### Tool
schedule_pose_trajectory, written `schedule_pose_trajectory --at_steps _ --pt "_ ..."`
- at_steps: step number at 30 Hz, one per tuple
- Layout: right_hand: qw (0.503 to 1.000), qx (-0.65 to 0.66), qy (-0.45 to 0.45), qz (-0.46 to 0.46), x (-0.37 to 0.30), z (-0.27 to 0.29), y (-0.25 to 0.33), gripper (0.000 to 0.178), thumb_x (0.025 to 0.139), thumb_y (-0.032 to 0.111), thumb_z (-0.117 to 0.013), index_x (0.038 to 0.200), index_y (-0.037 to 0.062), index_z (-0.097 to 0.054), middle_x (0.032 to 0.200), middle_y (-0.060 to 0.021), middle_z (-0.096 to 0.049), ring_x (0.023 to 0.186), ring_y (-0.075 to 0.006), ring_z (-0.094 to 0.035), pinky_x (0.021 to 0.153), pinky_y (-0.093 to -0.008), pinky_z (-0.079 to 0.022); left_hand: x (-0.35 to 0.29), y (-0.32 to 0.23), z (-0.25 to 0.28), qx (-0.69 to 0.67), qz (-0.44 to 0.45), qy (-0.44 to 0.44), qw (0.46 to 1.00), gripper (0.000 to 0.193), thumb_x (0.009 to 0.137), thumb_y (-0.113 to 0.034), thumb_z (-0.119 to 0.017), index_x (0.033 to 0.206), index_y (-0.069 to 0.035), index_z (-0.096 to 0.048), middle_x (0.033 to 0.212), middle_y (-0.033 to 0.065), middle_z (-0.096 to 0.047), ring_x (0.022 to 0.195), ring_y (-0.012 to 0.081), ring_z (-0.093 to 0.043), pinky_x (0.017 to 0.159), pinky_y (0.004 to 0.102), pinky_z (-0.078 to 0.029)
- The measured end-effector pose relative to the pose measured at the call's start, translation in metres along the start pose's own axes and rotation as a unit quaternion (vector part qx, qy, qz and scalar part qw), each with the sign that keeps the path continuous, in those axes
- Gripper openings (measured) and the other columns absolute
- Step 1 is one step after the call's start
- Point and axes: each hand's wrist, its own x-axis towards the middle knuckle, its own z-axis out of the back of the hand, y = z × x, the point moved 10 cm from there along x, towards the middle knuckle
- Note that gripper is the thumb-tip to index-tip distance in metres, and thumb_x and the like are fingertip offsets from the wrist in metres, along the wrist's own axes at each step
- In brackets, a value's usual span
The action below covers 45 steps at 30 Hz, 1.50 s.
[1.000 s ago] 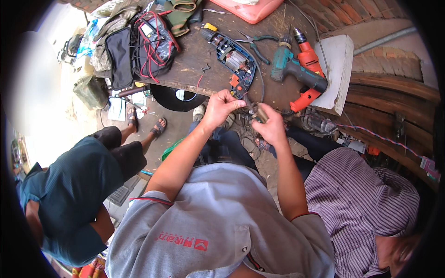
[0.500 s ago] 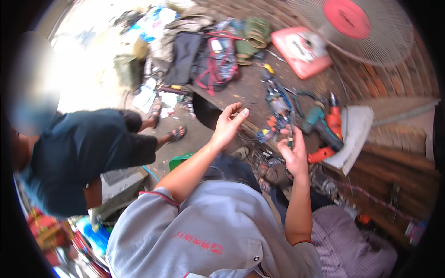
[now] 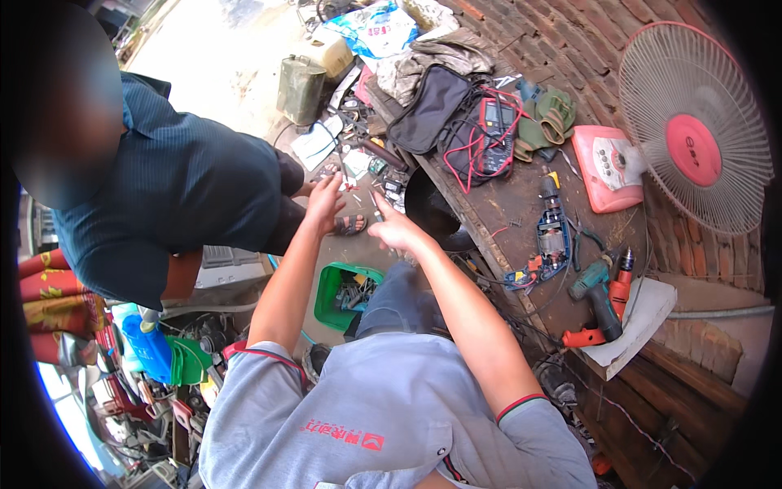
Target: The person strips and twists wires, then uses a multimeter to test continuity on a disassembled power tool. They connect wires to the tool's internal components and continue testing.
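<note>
Both my hands have swung left off the workbench (image 3: 521, 204) since a moment ago. The opened drill (image 3: 552, 244) lies on it, unassembled. My left hand (image 3: 324, 202) is open, empty; my right hand (image 3: 397, 231) pinches a thin tool.

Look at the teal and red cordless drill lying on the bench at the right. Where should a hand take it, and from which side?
Take the cordless drill by its teal handle, coming from above and the bench's near edge. It lies flat on its side on a white board, so the handle sits exposed, while the red chuck end points away toward the brick wall.
</note>
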Motion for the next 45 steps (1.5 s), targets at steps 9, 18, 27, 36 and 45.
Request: schedule_pose_trajectory --at_steps 9,18,27,36,45 --pt "0.968 0.246 0.039 0.025 0.01 -0.033 -0.039 0.097 0.09 0.015 -0.065 0.166 0.0252 -0.006 0.123 -0.0147 -0.063 0.066 -0.0187 -0.064 0.052 -0.0361 -0.055 0.002 0.023 0.0 -0.022 0.06 -0.046 0.997 0.034 0.099 -0.039 -0.065 0.117 -0.01 -0.065 0.074 -0.0045 -0.043 0.055 0.0087 -0.037 0.055 0.0326 -0.053" --pt "0.604 0.495 -0.509 0.362 -0.488 0.299 -0.156 0.04 0.094 0.017 -0.059 0.126 -0.0068 -0.058 0.119 -0.0171 -0.066 0.095 -0.0281 -0.064 0.084 -0.0444 -0.054 -0.312 -0.008 -0.481 0.088 -0.24 0.534 0.806 0.028 0.096 -0.029 -0.061 0.107 -0.004 -0.066 0.086 0.0059 -0.066 0.073 0.014 -0.058 0.06 0.032 -0.046" --pt "0.612 0.388 -0.646 0.239 -0.507 0.214 -0.251 0.071 0.093 0.014 -0.064 0.156 0.0184 -0.032 0.104 -0.0065 -0.066 0.073 -0.0143 -0.061 0.057 -0.0339 -0.052 -0.447 0.148 -0.461 0.256 -0.194 0.77 0.552 0.027 0.083 -0.027 -0.072 0.08 0.0 -0.068 0.07 0.0098 -0.065 0.068 0.0188 -0.061 0.063 0.0392 -0.048" --pt "0.679 0.484 -0.522 0.181 -0.346 0.169 -0.27 0.085 0.094 0.006 -0.061 0.163 0.0262 -0.016 0.103 -0.0132 -0.069 0.058 -0.0184 -0.058 0.045 -0.0352 -0.05 -0.242 0.153 -0.329 0.341 0.021 0.524 0.78 0.016 0.089 -0.018 -0.068 0.093 -0.003 -0.072 0.075 0.0024 -0.065 0.066 0.0138 -0.061 0.058 0.0317 -0.05" --pt "0.77 0.433 -0.441 0.16 -0.312 0.157 -0.229 0.09 0.094 0.005 -0.062 0.164 0.0217 -0.008 0.102 -0.014 -0.069 0.06 -0.0182 -0.059 0.047 -0.0355 -0.051 -0.21 0.142 -0.287 0.301 0.037 0.491 0.816 0.02 0.096 -0.023 -0.066 0.098 -0.003 -0.071 0.078 -0.0007 -0.065 0.07 0.0098 -0.061 0.062 0.0281 -0.051"
